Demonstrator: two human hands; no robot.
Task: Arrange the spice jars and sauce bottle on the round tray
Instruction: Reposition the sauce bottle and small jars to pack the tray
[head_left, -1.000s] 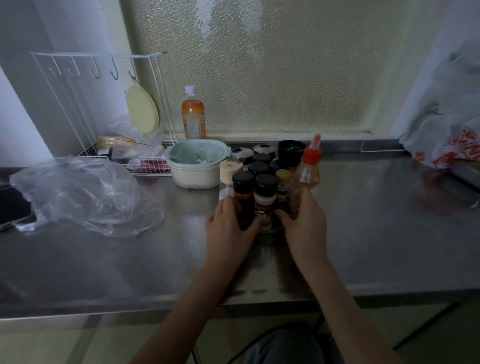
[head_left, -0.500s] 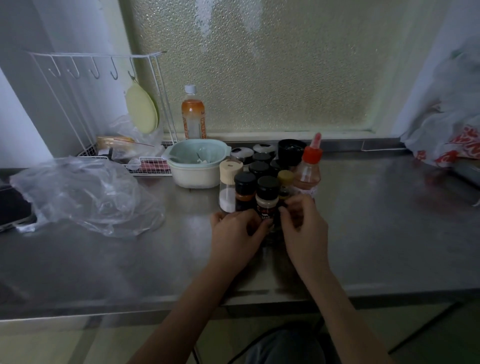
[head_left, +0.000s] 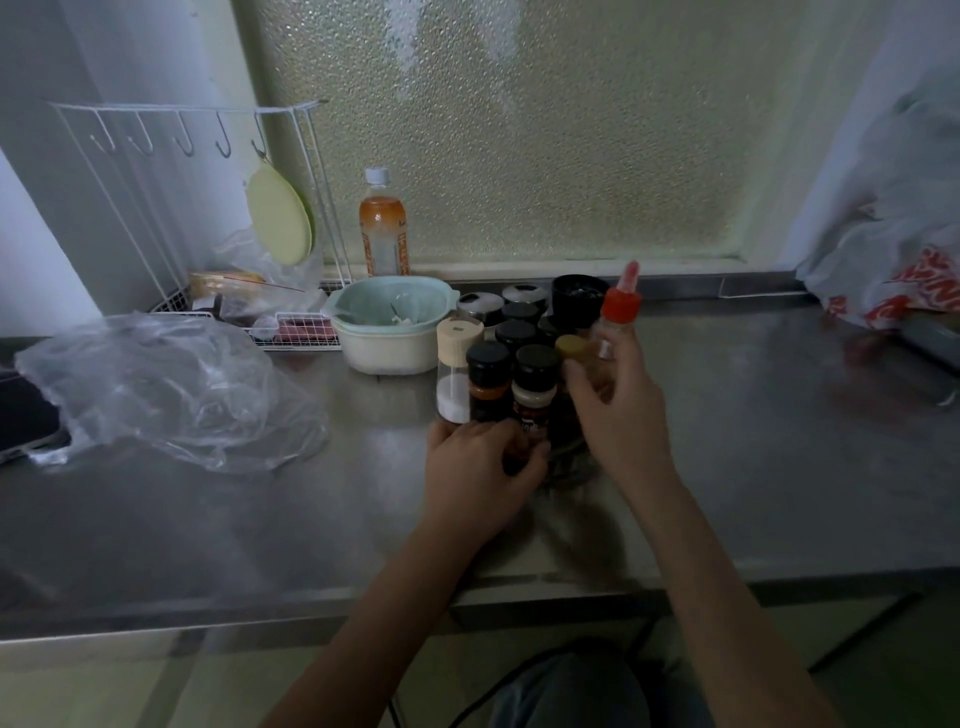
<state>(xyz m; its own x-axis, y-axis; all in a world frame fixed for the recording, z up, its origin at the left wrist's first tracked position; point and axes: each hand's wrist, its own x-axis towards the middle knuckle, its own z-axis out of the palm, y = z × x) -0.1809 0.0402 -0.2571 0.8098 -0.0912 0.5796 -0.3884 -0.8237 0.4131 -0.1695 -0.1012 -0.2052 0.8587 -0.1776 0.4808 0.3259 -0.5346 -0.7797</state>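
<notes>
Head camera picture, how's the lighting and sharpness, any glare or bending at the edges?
Head view: dim, lit from behind by the frosted window; soft sheen on the steel counter; the sauce bottle in the right hand looks slightly smeared; the wire rack leans, a wide-angle effect.

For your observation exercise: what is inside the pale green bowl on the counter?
Inside the pale green bowl, only a small whitish item shows near the bottom; what it is cannot be told. The near rim covers part of the inside.

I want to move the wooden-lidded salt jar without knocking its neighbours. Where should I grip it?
Grip the salt jar around its clear glass body from the left, its open side; black-lidded jars crowd its right, and the left hand covers its base.
</notes>
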